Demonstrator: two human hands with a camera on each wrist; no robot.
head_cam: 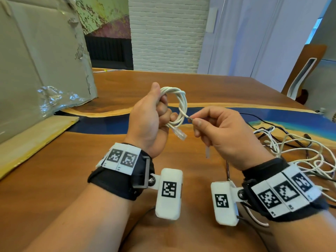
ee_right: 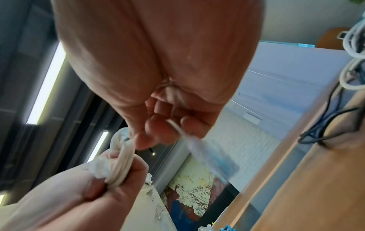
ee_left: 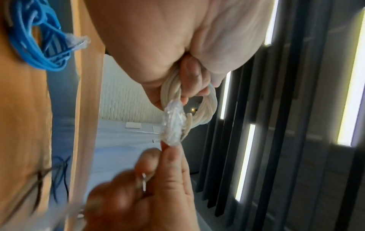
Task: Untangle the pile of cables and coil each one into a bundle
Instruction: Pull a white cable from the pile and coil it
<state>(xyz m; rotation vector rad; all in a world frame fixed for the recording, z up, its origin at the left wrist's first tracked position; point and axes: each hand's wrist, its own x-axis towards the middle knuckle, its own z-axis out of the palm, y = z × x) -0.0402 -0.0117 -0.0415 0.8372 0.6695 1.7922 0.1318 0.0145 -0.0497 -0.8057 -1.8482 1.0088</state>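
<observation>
The white cable was coiled into a small round bundle and held in the air above the wooden table, in front of the person. The left hand gripped one side of the coil, thumb up along the top and fingers curled through the loops. A clear plug on one end of the cable hung down from the bottom of the coil, just beside the left fingers. The right hand pinched a thin twist tie between thumb and forefinger, its tip touching the right side of the coil; the other fingers were curled loosely toward the palm. A pale strip hung below the right hand; what it was could not be told.

In the left wrist view the coil sat in the left fingers with the plug in front of it, and the right hand's fingertips were just below the plug. In the right wrist view the left hand closed round the loops.

A pile of tangled white and black cables lay on the table to the right, well apart from the coil. A blue coiled cable lay on the table too. A cardboard box stood at the left.
</observation>
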